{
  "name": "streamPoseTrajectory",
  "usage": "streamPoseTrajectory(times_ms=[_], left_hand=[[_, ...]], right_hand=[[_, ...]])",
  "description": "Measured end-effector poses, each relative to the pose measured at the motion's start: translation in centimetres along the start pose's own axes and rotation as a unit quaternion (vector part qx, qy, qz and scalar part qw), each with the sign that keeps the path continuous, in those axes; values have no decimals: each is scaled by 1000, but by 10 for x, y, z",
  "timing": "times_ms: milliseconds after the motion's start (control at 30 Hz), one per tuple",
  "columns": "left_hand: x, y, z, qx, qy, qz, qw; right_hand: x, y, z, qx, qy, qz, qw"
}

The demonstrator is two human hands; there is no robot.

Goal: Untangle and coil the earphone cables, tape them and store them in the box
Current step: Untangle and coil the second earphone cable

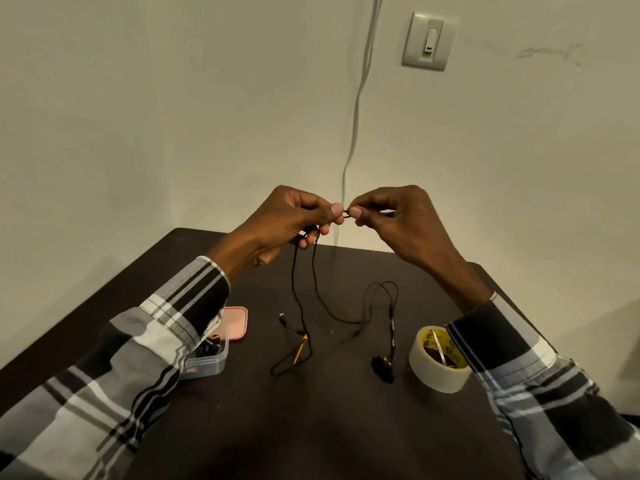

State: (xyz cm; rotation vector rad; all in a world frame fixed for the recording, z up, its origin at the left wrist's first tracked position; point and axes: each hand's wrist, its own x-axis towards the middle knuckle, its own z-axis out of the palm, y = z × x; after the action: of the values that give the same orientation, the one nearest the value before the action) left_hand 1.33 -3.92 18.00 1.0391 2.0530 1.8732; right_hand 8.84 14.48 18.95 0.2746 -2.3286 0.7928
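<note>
Head view: both hands, left (294,220) and right (391,220), fingertips pinched on black earphone cable (313,285) above table (242,427).

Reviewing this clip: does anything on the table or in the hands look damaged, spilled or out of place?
Nothing stands out. Both hands, left hand and right hand, pinch the black earphone cable above the dark table. The tape roll stands at right, and the clear box is open beside its pink lid.

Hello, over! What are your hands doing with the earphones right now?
Left hand and right hand both pinch the earphone cable, raised. Rest trails on the table. Tape roll and box untouched. Nothing blocking.
</note>
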Motion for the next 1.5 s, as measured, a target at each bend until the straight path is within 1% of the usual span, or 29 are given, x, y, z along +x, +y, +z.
streamPoseTrajectory(times_ms=[100, 167, 200, 233, 300, 333, 400, 467, 567, 733, 800, 833, 867, 967, 1000, 1033, 1067, 1133, 1200, 1267, 1333, 1400, 1500], left_hand=[[-4, -6, -3, -3, -3, -11, 1000], [-6, -8, -4, -8, 0, -15, 1000], [-6, -8, -4, -10, 0, -15, 1000], [-6, -8, -3, -11, 0, -14, 1000], [-4, -7, 0, -15, 1, -5, 1000], [-3, -6, 2, -15, 2, 1, 1000], [-2, -6, 5, -12, 6, 7, 1000], [-3, -7, 4, -11, 8, 2, 1000], [-7, -12, -3, -20, 16, -3, 1000], [-15, -21, -19, -51, 35, -21, 998], [-17, -25, -24, -50, 41, -27, 998], [-18, -27, -25, -47, 46, -31, 997], [-18, -29, -26, -46, 51, -36, 997], [-19, -32, -24, -56, 56, -41, 996], [-18, -32, -22, -60, 53, -42, 996], [-18, -32, -20, -64, 50, -43, 996], [-17, -31, -17, -68, 46, -46, 996], [-15, -29, -12, -69, 37, -48, 996], [-14, -26, -8, -62, 28, -40, 997], [-12, -24, -4, -53, 21, -32, 998], [-12, -23, -1, -45, 13, -27, 999], [-14, -24, -1, -40, 10, -28, 999], [-18, -28, -7, -45, 10, -38, 998]], right_hand=[[2, 7, -6, -90, 77, -14, 993], [3, 7, -13, -64, 91, -11, 994], [2, 5, -14, -44, 74, -16, 996], [1, 3, -13, -33, 39, -20, 999], [-2, -3, -6, -40, -43, -24, 998], [-3, -5, -2, -51, -67, -32, 996], [-6, -5, 2, -67, -62, -46, 995], [-6, -2, 1, -74, -20, -39, 996], [3, 3, -12, -82, 65, 2, 995], [18, 29, -55, -79, 229, 99, 965], [18, 39, -64, -67, 250, 132, 957], [18, 43, -65, -67, 233, 144, 959], [18, 45, -65, -76, 198, 157, 965], [13, 46, -56, -154, 53, 189, 968], [10, 44, -52, -179, 22, 181, 967], [7, 39, -46, -186, 8, 162, 969], [4, 33, -39, -170, 4, 140, 975], [-2, 15, -22, -85, -14, 98, 991], [-7, 0, -5, -8, -69, 59, 996], [-10, -9, 8, 5, -117, 28, 993], [-12, -13, 17, -19, -131, 6, 991], [-12, -12, 18, -41, -114, 5, 993], [-8, -9, 7, -44, -25, 19, 999]])
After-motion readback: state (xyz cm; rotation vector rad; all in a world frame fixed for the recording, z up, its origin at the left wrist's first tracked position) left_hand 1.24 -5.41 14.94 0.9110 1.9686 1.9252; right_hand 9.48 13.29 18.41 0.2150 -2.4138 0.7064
